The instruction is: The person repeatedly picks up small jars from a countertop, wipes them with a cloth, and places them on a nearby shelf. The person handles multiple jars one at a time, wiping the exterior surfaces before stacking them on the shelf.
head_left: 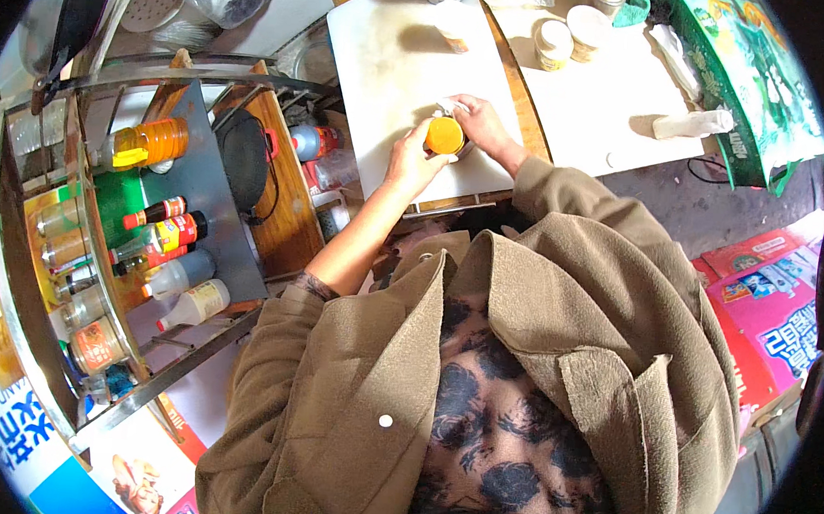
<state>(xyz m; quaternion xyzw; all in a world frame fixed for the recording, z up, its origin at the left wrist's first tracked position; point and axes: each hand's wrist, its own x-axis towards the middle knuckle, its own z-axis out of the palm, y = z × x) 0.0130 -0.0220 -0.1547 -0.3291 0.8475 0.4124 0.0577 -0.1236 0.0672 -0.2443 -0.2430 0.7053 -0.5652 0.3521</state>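
Note:
Over the white tabletop point(377, 73), my two hands meet around a small jar with an orange-yellow lid point(445, 136). My left hand point(407, 165) is wrapped round the jar's left and near side, thumb below the lid. My right hand point(484, 128) is closed at the far right side of the jar, with a crumpled white tissue or cloth point(448, 106) at its fingertips. The jar's body is mostly hidden by the lid and my fingers. Farther back on the same top stands a small pale container point(455, 39).
Two white-lidded jars point(552, 43) stand on the second white top to the right, with a clear plastic-wrapped item point(693, 124) and a green bag point(748, 99). On my left, a metal rack point(78, 186) holds several bottles and a black pan point(245, 164). Pink-red boxes point(761, 320) lie low right.

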